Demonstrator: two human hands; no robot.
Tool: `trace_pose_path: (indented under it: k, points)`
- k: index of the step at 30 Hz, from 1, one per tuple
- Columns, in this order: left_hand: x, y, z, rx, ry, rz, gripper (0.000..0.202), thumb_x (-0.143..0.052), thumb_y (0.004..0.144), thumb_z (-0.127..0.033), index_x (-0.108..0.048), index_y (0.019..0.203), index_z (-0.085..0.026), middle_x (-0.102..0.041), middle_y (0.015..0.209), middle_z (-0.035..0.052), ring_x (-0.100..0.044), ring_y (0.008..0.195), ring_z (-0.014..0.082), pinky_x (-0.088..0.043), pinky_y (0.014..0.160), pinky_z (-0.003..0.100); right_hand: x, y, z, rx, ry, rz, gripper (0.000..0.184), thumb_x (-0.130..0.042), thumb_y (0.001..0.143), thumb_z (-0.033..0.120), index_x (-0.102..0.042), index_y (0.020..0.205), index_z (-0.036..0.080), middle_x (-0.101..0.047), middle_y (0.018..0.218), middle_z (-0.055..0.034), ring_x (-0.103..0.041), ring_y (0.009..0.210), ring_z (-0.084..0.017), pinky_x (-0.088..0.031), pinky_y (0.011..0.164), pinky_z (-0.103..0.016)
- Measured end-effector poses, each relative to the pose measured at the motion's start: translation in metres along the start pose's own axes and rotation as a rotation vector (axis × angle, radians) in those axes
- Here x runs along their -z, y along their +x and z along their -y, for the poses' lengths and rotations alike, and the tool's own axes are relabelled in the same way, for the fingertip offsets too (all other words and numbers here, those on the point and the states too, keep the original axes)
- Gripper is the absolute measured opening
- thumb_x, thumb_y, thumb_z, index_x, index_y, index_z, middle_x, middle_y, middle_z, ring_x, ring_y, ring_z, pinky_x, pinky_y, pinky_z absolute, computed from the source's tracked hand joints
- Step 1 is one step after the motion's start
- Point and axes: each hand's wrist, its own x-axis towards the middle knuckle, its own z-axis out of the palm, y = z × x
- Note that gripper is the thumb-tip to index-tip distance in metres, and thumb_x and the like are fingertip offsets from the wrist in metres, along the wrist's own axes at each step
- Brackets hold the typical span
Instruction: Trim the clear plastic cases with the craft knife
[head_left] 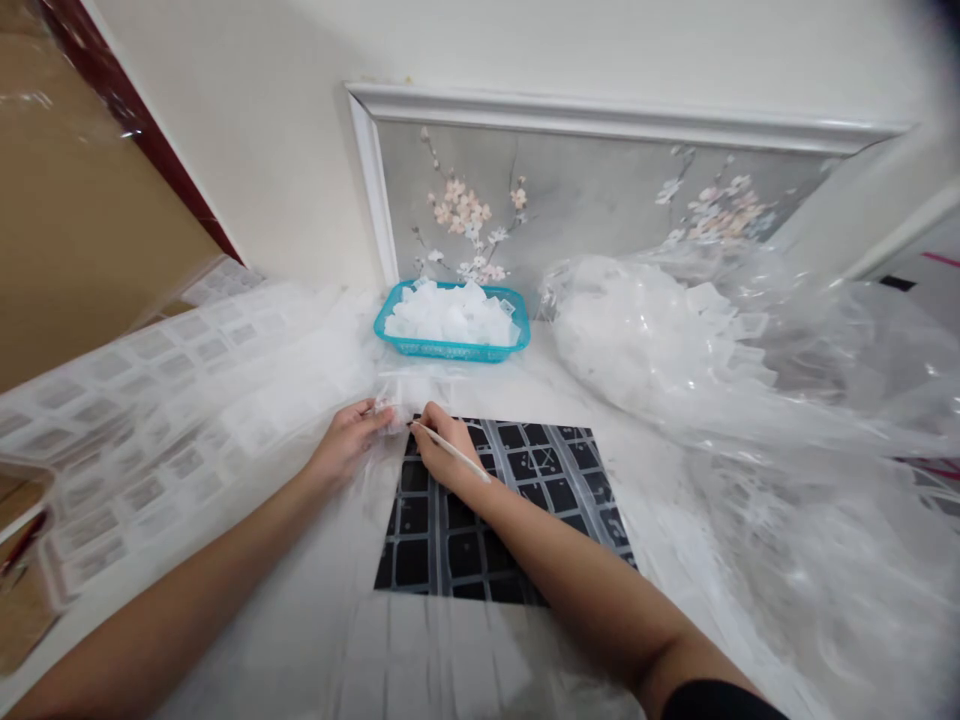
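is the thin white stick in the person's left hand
No, the thin white stick is in the right hand, slanting back over its wrist.

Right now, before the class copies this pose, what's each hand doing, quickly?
Left hand: closed, thumb and fingers pinching clear plastic; exact piece unclear.
Right hand: closed, holding a thin white stick like a pen.

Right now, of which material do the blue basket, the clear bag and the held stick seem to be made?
Basket: probably plastic, slightly glossy; its even colour and pierced side suggest this.
Bag: thin, glossy plastic film, seen by its wrinkles and bright reflections.
Stick: pale, apparently smooth; wood or plastic, I cannot tell.
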Motion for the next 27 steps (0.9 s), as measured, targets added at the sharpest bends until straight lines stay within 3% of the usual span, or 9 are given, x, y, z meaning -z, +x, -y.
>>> trace_pose_path:
  k: [8,11,14,16,17,19,21,27]
  points:
    - [0.002,0.002,-0.002,0.050,-0.061,0.023,0.027,-0.083,0.065,-0.029,-0.069,0.082,-0.013,-0.068,0.078,0.0040,-0.062,0.068,0.0129,-0.049,0.064,0.023,-0.004,0.002,-0.003,-0.003,-0.078,-0.042,0.014,-0.047,0.088,0.028,-0.043,0.075,0.024,-0.051,0.061,0.0022,-0.048,0.058,-0.016,-0.030,0.056,-0.025]
    - [0.001,0.002,-0.002,0.063,-0.120,-0.018,0.021,-0.081,0.067,-0.026,-0.067,0.078,-0.013,-0.065,0.073,0.0033,-0.059,0.064,0.0120,-0.048,0.058,0.021,-0.004,0.004,-0.009,-0.076,-0.015,-0.099,0.018,-0.049,0.087,0.029,-0.042,0.071,0.024,-0.049,0.059,0.0021,-0.047,0.056,-0.016,-0.030,0.054,-0.025]
    - [0.001,0.002,-0.002,0.057,-0.180,-0.027,0.021,-0.077,0.070,-0.027,-0.066,0.084,-0.015,-0.066,0.081,0.0036,-0.061,0.070,0.0126,-0.051,0.063,0.022,-0.003,0.005,-0.014,-0.140,0.099,-0.123,0.020,-0.051,0.086,0.033,-0.044,0.070,0.024,-0.050,0.057,0.0026,-0.047,0.054,-0.015,-0.031,0.050,-0.024]
    - [0.001,0.001,-0.002,0.030,-0.217,0.018,0.037,-0.076,0.067,-0.024,-0.064,0.102,-0.019,-0.067,0.090,0.0027,-0.063,0.077,0.0132,-0.052,0.071,0.024,-0.002,0.005,-0.015,-0.168,0.168,-0.120,0.020,-0.053,0.086,0.035,-0.044,0.071,0.024,-0.050,0.056,0.0035,-0.047,0.050,-0.014,-0.032,0.048,-0.024]
    - [0.001,0.000,-0.001,0.003,-0.212,0.057,0.055,-0.078,0.063,-0.021,-0.060,0.115,-0.023,-0.066,0.092,0.0016,-0.064,0.079,0.0136,-0.052,0.073,0.024,-0.002,0.006,-0.015,-0.180,0.195,-0.116,0.020,-0.053,0.086,0.036,-0.044,0.072,0.024,-0.051,0.055,0.0039,-0.047,0.048,-0.013,-0.033,0.046,-0.023]
    - [0.001,-0.002,0.000,-0.066,-0.130,0.138,0.094,-0.080,0.055,-0.012,-0.040,0.138,-0.033,-0.066,0.090,-0.0015,-0.064,0.081,0.0142,-0.051,0.073,0.023,-0.001,0.006,-0.015,-0.196,0.225,-0.105,0.020,-0.053,0.086,0.037,-0.044,0.073,0.024,-0.051,0.055,0.0047,-0.048,0.045,-0.013,-0.034,0.044,-0.023]
    - [-0.001,-0.003,0.003,-0.123,-0.005,0.179,0.111,-0.082,0.053,-0.012,-0.026,0.146,-0.035,-0.066,0.088,-0.0021,-0.065,0.081,0.0154,-0.051,0.072,0.023,-0.001,0.006,-0.014,-0.198,0.226,-0.092,0.020,-0.053,0.086,0.037,-0.044,0.073,0.024,-0.052,0.054,0.0050,-0.049,0.042,-0.012,-0.036,0.043,-0.023]
    - [-0.003,-0.001,0.009,-0.273,0.300,0.006,0.068,-0.073,0.074,-0.037,-0.050,0.136,-0.023,-0.068,0.098,0.0051,-0.065,0.087,0.0198,-0.052,0.079,0.029,-0.001,0.005,-0.015,-0.183,0.202,-0.079,0.021,-0.052,0.087,0.038,-0.045,0.075,0.023,-0.054,0.055,0.0048,-0.052,0.042,-0.012,-0.039,0.041,-0.021]
